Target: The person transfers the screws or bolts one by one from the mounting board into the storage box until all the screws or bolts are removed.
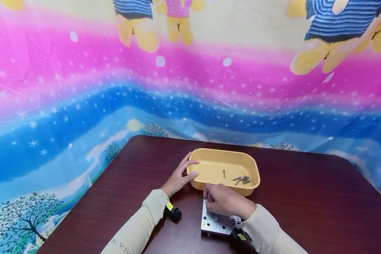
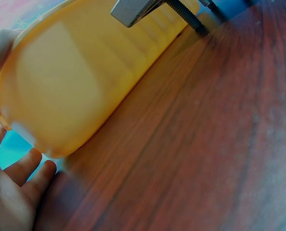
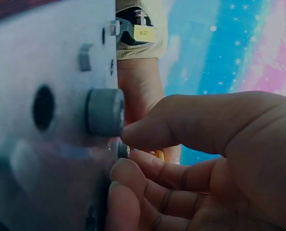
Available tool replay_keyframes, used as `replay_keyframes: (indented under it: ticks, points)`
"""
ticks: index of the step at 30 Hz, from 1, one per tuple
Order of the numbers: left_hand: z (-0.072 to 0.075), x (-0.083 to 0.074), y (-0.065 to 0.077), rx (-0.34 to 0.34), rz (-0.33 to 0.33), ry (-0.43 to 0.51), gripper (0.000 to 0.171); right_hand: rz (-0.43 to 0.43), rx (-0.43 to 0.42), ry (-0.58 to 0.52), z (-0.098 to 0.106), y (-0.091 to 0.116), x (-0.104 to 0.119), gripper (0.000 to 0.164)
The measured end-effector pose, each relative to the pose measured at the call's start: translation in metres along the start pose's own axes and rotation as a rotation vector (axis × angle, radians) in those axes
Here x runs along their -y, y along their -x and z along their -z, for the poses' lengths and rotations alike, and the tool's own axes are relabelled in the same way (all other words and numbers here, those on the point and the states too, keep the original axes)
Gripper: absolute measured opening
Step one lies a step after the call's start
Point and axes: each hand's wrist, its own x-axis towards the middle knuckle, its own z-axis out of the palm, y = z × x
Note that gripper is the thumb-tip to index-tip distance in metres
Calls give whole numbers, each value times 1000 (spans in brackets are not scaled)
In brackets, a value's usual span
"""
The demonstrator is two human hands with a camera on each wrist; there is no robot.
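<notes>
My left hand (image 1: 177, 178) holds the left end of a yellow plastic tray (image 1: 206, 187). Its thumb and a finger reach over the rim, while other fingers (image 2: 25, 166) lie outside the wall. Just in front of the tray, my right hand (image 1: 225, 201) is over a silver metal plate (image 1: 211, 227) with several holes. The right wrist view shows its thumb and fingertips pinching a small socket head screw (image 3: 124, 150) at the plate's surface. Beside the thumb, a larger-looking socket head screw (image 3: 105, 112) sits in the plate. Threaded screw ends (image 2: 183, 14) stick out beneath the plate.
Several loose screws (image 1: 245, 180) lie at the tray's right end, and a single screw (image 1: 223, 173) lies nearer its middle. All this stands on a dark red-brown wooden table (image 1: 304, 197). A printed cloth (image 1: 190, 91) hangs behind the table.
</notes>
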Motion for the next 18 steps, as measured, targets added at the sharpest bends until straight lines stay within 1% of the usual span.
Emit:
replay_keyframes:
  ticks: [5,12,18]
  points:
    - [0,0,0,-3,-9,0,42,-4,-14,21,-2,-1,-1,11]
    - [1,1,1,19,1,-11,43,-22,-8,36,-4,-1,-1,12]
    - [2,3,0,22,4,-17,42,5,-18,59,-4,-2,0,11]
